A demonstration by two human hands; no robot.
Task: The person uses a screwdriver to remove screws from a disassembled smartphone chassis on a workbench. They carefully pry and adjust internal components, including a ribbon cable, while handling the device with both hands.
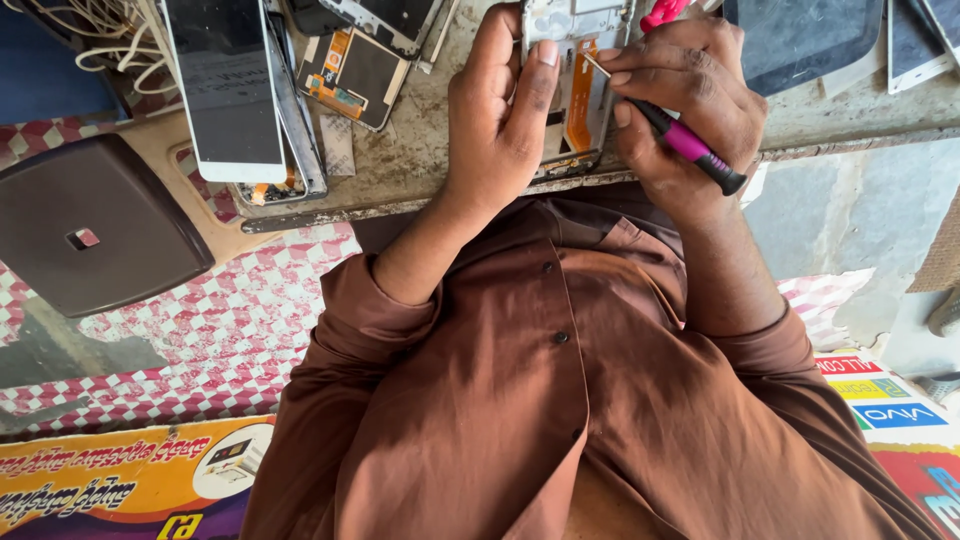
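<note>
My left hand (495,115) grips an opened phone body (580,95) from its left side, thumb laid on the upper part. The phone lies on the worn table (420,150) near its front edge, with an orange flex cable showing inside. My right hand (685,95) holds a small screwdriver (690,145) with a pink and black handle. Its thin metal tip points into the phone's upper part, just right of my left thumb.
A white phone (225,90) lies over a stack of frames at the left, with a dismantled screen panel (355,65) next to it. Dark screen panels (800,35) sit at the far right. A brown square lid (90,220) rests on a red-white checked cloth (230,320).
</note>
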